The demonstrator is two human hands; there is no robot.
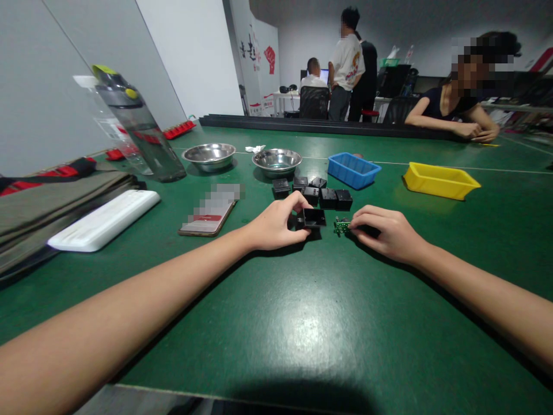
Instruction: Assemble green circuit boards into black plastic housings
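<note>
Between the thumb and fingers of my left hand (280, 226) is a small black plastic box (314, 218), its hollow side turned toward me. My right hand (386, 231) pinches a small green circuit board (342, 226) by its right end. A short gap of table separates the board from the box. Just behind my left hand several similar black boxes (328, 198) stand grouped together. The fingertips of my right hand partly cover the board's edge.
Two steel bowls (277, 163) (209, 157), a blue bin (354, 170) and a yellow bin (441, 181) line the back of the green table (276, 323). A phone (209, 216), a white power bank (105, 221), a bottle (144, 129) and a bag (52, 202) are left. A person (458, 109) sits across.
</note>
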